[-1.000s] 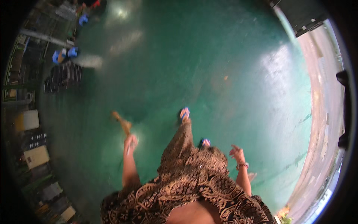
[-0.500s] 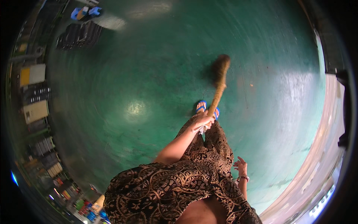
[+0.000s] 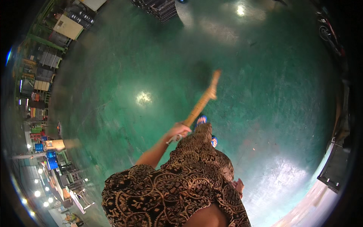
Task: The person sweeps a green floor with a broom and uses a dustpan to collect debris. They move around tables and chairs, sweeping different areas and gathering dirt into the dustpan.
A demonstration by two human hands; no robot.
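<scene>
Wooden broom handle clamped in the left hand, fingers wrapped round its near end; long axis runs from that grip up and to the right, out over the glossy green floor to the blurred broom head, well ahead of the blue sandals. Right hand hangs low beside the patterned brown garment, well apart from the handle, fingers loosely parted and holding nothing. Left hand is the only one on the broom; stacked dark crates lie far across the floor.
</scene>
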